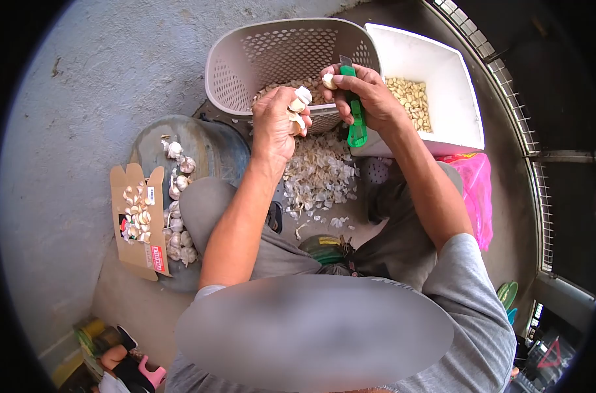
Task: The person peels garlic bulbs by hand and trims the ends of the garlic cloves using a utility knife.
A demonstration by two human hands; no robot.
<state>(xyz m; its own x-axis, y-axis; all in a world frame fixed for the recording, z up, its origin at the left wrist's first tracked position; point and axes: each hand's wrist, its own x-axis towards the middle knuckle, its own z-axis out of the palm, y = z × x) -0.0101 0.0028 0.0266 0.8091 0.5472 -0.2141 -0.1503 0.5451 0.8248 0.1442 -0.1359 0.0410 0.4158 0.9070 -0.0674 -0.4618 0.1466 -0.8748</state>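
Observation:
Several garlic cloves (297,105) are gripped in the curled fingers of my left hand (270,124), just over the near rim of a grey perforated basket (214,73). My right hand (373,97) is closed around a green utility knife (357,128), its short blade pointing up and away. The thumb and fingertips of that hand also pinch a single pale garlic clove (328,81). Loose cloves and skins lie in the basket. Beside it, a white foam box (421,47) holds many peeled cloves (409,101).
Papery garlic skins (319,171) are heaped on the floor between my legs. At left, whole garlic bulbs (187,164) and an opened cardboard box (127,257) with separated cloves rest on a rounded surface (155,145). A pink plastic bag (479,190) lies right. Another person's arm (114,355) shows lower left.

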